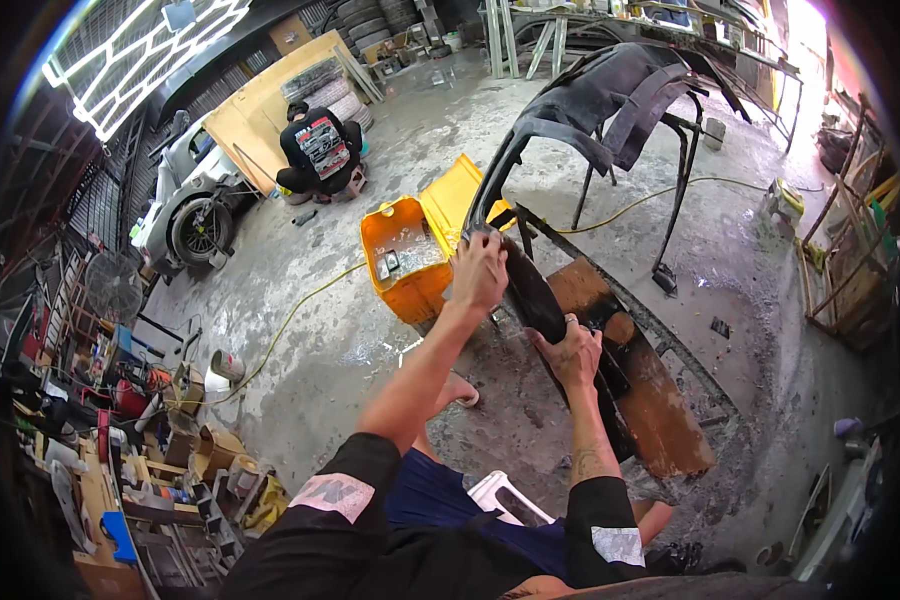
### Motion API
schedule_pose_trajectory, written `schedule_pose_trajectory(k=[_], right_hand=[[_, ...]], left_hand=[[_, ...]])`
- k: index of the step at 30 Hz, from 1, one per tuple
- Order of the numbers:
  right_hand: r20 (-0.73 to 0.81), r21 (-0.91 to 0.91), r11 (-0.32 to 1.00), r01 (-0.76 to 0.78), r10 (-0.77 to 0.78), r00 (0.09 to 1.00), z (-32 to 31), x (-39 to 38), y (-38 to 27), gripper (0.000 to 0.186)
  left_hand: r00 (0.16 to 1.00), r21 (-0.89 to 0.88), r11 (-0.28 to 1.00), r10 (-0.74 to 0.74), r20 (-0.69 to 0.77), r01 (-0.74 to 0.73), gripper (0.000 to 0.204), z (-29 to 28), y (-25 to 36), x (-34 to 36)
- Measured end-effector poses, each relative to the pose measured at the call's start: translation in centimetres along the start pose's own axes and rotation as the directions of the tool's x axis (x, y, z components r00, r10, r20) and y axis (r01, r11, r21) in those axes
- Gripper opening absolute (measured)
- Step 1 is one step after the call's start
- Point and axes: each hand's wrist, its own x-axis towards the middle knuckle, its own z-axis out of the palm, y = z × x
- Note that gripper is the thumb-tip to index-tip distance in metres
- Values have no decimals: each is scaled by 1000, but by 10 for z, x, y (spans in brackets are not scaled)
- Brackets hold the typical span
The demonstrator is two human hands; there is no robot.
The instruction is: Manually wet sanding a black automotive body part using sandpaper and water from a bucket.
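A long black car body part [535, 300] slants in front of me, its surface dark and smooth. My left hand [482, 272] is closed over its far end, fingers bent across the top. Nearer to me, my right hand [570, 352] clasps the same part, thumb on one side and fingers on the other. Whatever may lie under either palm is hidden. Just left of the part stands an open yellow tub [410, 290] with cloudy water and a small dark object in it. A rusty brown board [660, 420] lies beneath and to the right.
A large black car body shell [600, 100] rests on a stand ahead. A yellow hose [310, 300] crosses the wet floor. A white stool [485, 490] is beneath me. Far left, a person [320, 150] crouches near a car [195, 215]. Clutter [170, 470] fills the left side.
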Motion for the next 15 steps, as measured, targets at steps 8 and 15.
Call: schedule_pose_trajectory(k=[8, 15], right_hand=[[21, 11, 999, 52, -53, 998, -4, -1, -15, 82], [23, -15, 1000, 21, -20, 1000, -5, -2, -7, 92]], left_hand=[[921, -245, 889, -363, 139, 388, 39, 10, -106, 23], [964, -135, 956, -266, -23, 261, 75, 10, -89, -21]])
